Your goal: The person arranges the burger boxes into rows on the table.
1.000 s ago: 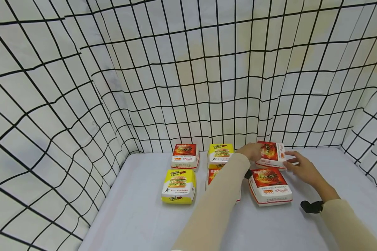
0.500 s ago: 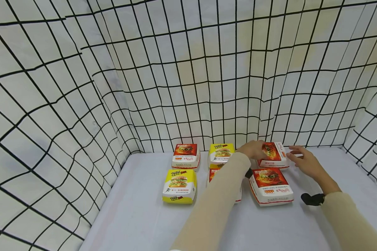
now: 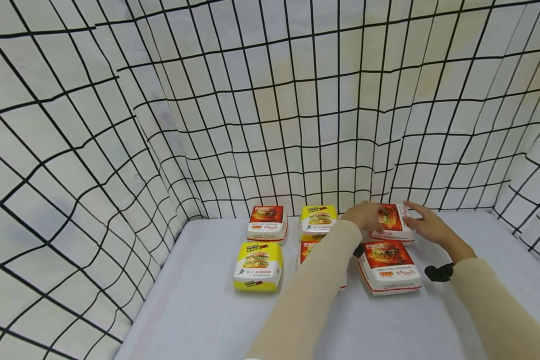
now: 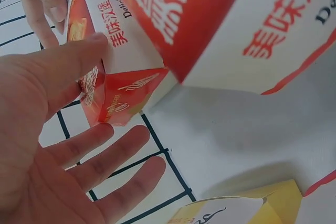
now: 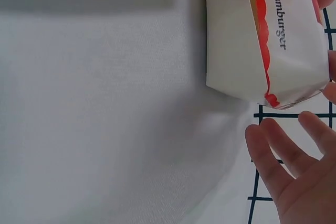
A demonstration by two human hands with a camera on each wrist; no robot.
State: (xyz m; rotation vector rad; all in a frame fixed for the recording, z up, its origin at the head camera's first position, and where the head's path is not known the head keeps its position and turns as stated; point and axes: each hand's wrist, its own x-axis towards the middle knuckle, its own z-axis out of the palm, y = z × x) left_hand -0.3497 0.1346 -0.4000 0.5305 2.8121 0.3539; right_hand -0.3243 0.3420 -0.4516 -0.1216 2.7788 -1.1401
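A red and white burger box [image 3: 390, 220] sits at the back right in the head view. My left hand [image 3: 362, 216] is at its left side; in the left wrist view the thumb [image 4: 68, 62] lies against the burger box [image 4: 126, 35], while the other fingers [image 4: 123, 192] spread out straight below it. My right hand [image 3: 434, 227] reaches the box's right side, with fingertips at its upper right corner. In the right wrist view, several fingers [image 5: 273, 156] are extended and apart beside the box's end [image 5: 294, 51]. A second red burger box [image 3: 389, 267] lies directly in front.
To the left stand a yellow box [image 3: 317, 220], a red box [image 3: 267, 222] and a nearer yellow box [image 3: 258, 267]. Another red box [image 3: 305, 250] is partly hidden by my left sleeve. White walls with black netting [image 3: 270, 125] rise behind and beside the white table [image 3: 198, 310].
My right hand first came off the box's right side, then moved back left, its fingers now at the upper corner. The box has shifted slightly rightward; my left hand stayed at its left side.
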